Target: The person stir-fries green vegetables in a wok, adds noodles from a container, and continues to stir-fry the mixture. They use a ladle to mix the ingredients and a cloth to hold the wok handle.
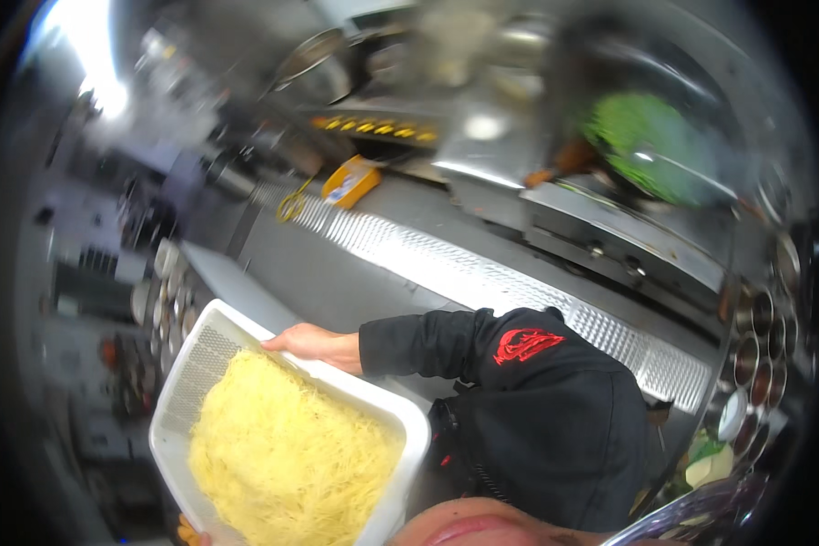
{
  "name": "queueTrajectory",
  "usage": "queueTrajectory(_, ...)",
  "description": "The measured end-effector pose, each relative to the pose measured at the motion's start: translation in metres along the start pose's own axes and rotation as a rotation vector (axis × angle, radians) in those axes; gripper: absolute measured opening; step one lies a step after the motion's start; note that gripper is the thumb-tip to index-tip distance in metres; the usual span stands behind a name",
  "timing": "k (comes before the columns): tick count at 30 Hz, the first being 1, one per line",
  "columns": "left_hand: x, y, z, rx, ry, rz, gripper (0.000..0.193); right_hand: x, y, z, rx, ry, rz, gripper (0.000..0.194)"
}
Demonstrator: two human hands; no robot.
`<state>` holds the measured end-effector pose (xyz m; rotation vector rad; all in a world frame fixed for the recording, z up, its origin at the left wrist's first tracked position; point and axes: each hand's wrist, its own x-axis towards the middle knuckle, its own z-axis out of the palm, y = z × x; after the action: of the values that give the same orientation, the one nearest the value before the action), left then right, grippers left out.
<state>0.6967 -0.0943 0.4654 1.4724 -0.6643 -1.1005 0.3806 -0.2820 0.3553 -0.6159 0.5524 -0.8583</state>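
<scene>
A white plastic basket (413, 426) with perforated walls, tilted in the view, holds a large heap of thin yellow noodles (293, 443). My right hand (307, 345) grips its upper rim, fingers wrapped over the edge, the arm in a black sleeve with a red emblem. At the bottom edge of the picture, a small part of my left hand (191, 534) shows against the basket's lower outer side; most of that hand is cut off.
Green leafy vegetables (638, 136) lie in a steaming wok with a ladle (696, 174) on the stove (621, 235). A metal floor grating (409, 252) crosses the grey floor. An orange container (352, 181) stands by the stove's base. Seasoning tins (747, 358) line the right; a pot (317, 72) sits farther back.
</scene>
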Motion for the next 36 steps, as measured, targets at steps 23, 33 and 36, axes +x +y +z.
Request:
queueTrajectory(23, -0.25, 0.079, 0.782, 0.957, -1.192, 1.271, 0.033, -0.47, -0.106, -0.315, 1.044, 0.705, -0.929, 0.047)
queueTrajectory(33, -0.332, 0.046, 0.942, 1.309, -1.161, 1.464, 0.037, -0.519, -0.128, -0.353, 1.156, 0.453, -0.997, 0.042)
queueTrajectory(36, -0.347, 0.049, 0.965, 1.4, -1.134, 1.526, 0.038, -0.537, -0.133, -0.354, 0.98, 0.394, -1.095, 0.042)
